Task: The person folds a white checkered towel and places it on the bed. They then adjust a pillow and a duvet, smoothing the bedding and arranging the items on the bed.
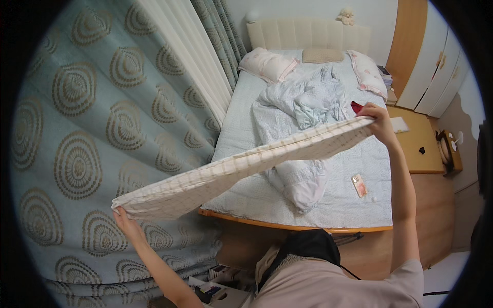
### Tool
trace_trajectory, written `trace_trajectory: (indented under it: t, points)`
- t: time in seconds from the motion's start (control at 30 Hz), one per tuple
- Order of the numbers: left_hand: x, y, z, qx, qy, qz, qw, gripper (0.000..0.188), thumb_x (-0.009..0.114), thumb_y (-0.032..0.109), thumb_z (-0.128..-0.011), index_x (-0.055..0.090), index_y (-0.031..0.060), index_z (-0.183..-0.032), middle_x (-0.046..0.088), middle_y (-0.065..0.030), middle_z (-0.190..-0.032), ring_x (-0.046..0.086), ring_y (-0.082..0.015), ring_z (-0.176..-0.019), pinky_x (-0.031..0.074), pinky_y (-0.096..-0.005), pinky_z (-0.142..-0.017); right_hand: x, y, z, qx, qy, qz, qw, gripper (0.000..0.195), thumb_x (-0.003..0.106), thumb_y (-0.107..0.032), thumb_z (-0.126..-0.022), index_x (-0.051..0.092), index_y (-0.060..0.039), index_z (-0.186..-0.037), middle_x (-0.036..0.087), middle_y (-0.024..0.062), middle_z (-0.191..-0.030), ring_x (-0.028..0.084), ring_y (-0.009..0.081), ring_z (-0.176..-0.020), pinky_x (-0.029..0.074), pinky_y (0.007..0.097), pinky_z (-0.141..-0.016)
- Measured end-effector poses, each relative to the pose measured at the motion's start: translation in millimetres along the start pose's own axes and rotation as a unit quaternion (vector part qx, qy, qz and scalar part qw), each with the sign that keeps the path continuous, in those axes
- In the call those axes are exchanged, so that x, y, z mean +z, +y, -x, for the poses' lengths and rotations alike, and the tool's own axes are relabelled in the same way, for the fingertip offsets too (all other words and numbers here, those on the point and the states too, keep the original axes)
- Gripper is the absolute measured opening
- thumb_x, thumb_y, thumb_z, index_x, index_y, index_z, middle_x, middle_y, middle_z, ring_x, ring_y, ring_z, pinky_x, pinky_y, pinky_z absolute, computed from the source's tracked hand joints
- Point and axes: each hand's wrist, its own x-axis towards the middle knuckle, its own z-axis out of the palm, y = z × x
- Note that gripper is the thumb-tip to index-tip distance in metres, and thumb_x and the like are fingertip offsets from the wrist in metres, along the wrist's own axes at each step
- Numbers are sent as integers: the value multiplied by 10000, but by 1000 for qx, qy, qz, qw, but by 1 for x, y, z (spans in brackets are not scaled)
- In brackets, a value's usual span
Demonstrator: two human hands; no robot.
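A white cloth with a beige check pattern point(238, 165) is stretched between my two hands, above the foot of the bed. My left hand point(128, 224) grips its lower left corner, in front of the patterned curtain. At the other end my right hand point(378, 120) pinches the upper right corner, higher and farther out. Something dark red point(356, 107) shows at the fingers of that hand; what it is I cannot tell. Under the cloth lies a bed with a pale blue sheet point(238, 131). A crumpled light quilt point(277, 100) is partly hidden behind the cloth.
On the bed are a smartphone point(359, 185), two pink-edged pillows and a beige cushion point(322, 55). A wooden bed edge point(269, 225) runs before me. Blue-green curtains point(77, 165) hang at left. Books and a white box point(231, 298) stand below left. A low wooden platform point(416, 142) lies right.
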Motion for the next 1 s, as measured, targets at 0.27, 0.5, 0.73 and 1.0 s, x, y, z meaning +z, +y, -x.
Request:
trace_trajectory:
  t: [0.27, 0.5, 0.73, 1.0]
  points:
    - [17, -16, -19, 42, 15, 98, 994, 321, 425, 294, -897, 440, 72, -1129, 489, -62, -1100, 460, -170, -1011, 360, -302, -867, -35, 16, 38, 156, 11, -64, 986, 77, 593, 52, -636, 574, -8, -679, 492, -50, -597, 417, 30, -530, 311, 185, -458]
    - [21, -8, -18, 37, 29, 90, 995, 329, 419, 291, -897, 436, 51, -1122, 479, -53, -1103, 458, -150, -993, 355, -279, -863, -31, 32, 80, 165, 47, -260, 950, 160, 555, 105, -570, 515, -27, -650, 521, -7, -676, 471, 62, -637, 383, 197, -571]
    - [14, 21, -12, 26, 100, 17, 994, 459, 359, 406, -891, 356, 60, -1193, 387, -90, -1209, 427, -184, -1051, 351, -332, -876, -12, 50, 125, 127, 58, -237, 961, 186, 558, 139, -529, 484, -20, -591, 538, 43, -706, 485, 94, -666, 379, 206, -594]
    - [22, 56, -10, 69, 149, -75, 984, 447, 308, 350, -913, 315, 57, -1251, 426, -106, -1159, 480, -215, -1043, 445, -331, -815, -10, 26, 129, 160, -146, -141, 966, 305, 614, 130, -587, 676, -72, -807, 568, 15, -787, 536, 129, -735, 441, 247, -630]
